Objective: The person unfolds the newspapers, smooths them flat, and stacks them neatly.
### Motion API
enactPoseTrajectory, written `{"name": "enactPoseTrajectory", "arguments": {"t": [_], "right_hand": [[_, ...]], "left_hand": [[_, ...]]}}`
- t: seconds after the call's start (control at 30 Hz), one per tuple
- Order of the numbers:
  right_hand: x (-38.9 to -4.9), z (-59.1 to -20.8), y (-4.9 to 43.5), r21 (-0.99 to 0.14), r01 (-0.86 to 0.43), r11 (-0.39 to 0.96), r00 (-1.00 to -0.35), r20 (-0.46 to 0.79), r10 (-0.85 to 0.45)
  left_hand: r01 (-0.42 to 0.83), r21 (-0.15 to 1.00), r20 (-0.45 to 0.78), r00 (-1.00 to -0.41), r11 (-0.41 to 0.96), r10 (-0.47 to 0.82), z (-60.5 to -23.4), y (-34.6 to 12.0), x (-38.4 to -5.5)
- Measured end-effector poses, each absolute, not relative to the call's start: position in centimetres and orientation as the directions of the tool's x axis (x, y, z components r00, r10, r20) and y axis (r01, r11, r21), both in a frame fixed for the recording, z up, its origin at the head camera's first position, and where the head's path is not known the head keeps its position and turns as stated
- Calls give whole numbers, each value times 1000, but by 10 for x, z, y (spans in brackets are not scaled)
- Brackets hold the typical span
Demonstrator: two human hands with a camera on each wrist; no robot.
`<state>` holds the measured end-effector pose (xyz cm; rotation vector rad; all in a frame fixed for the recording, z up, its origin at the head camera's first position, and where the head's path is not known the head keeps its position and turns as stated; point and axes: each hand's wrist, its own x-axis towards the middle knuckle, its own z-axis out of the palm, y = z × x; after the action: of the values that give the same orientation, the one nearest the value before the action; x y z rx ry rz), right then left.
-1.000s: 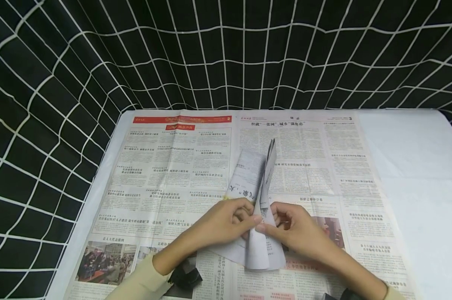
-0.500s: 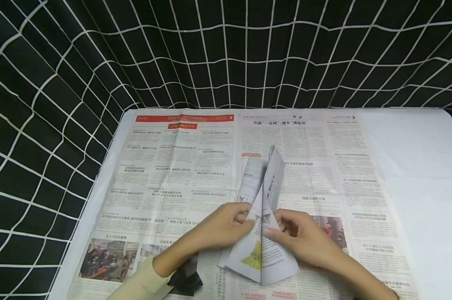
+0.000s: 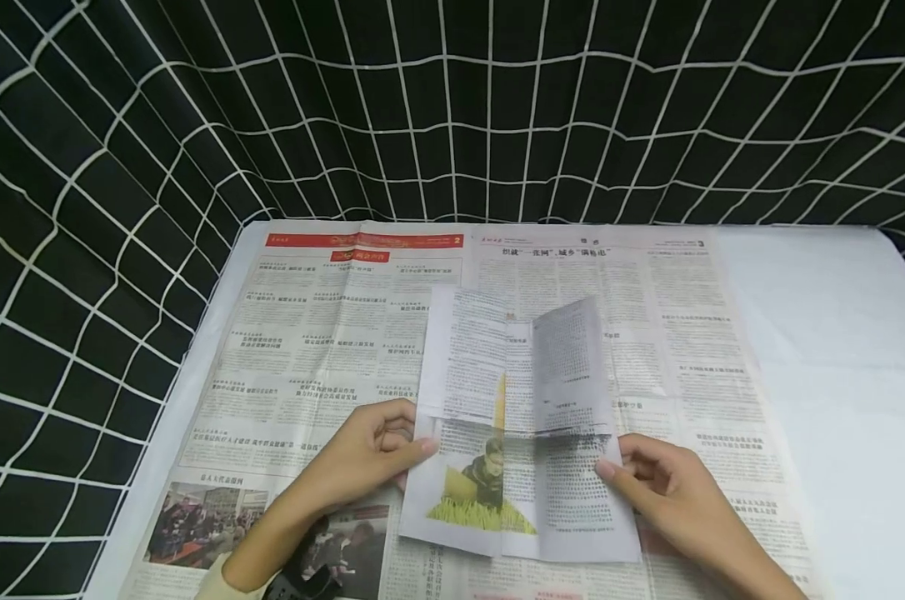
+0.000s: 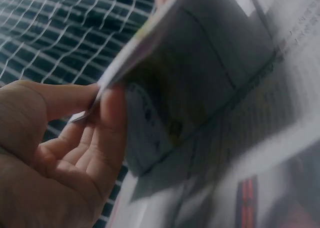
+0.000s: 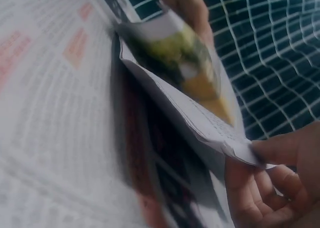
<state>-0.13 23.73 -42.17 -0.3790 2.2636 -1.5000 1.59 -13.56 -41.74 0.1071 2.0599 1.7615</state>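
Observation:
A folded sheet of printed paper [image 3: 467, 333] with a picture of a person and yellow-green grass is spread between both hands in the head view, its creases running lengthwise and across. My left hand [image 3: 373, 450] pinches its left edge, thumb on top and fingers beneath. At the opposite edge my right hand [image 3: 666, 492] holds the paper the same way. The left wrist view has the thumb and fingers of my left hand [image 4: 75, 138] gripping the raised edge. Several layers of the paper [image 5: 190, 113] show at the edge that my right hand [image 5: 275, 173] pinches.
Spread newspaper [image 3: 310, 400] lies under the work on a white tabletop [image 3: 842, 400]. A black cloth with a white grid [image 3: 452, 108] hangs behind and along the left side.
The paper was bunched narrow, with both hands close together at its middle. The hands have moved apart, and the paper has opened out wide and flatter between them.

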Motion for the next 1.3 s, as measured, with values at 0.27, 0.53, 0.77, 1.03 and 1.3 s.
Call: {"name": "enactPoseTrajectory", "arguments": {"t": [0.27,0.53,0.77,1.03,1.3], "right_hand": [[2,-430,254,-882,122,455,-925,-267,-269],[9,-431,286,-753,220,620,-923,-367,-118],[19,-440,313,-771,293,566,-927,-373,-29],[31,-452,336,-781,334,527,-928,-372,37],[40,-457,344,-766,379,519,-923,-354,151]], "left_hand": [[-245,961,-269,-933,127,241,-424,-166,35],[-313,938,-338,-924,151,179,-432,-177,52],[-307,918,-343,-932,250,115,-439,-176,58],[-305,893,-365,-920,331,139,-445,-168,62],[-268,884,-345,-926,383,150,-444,-157,65]]}}
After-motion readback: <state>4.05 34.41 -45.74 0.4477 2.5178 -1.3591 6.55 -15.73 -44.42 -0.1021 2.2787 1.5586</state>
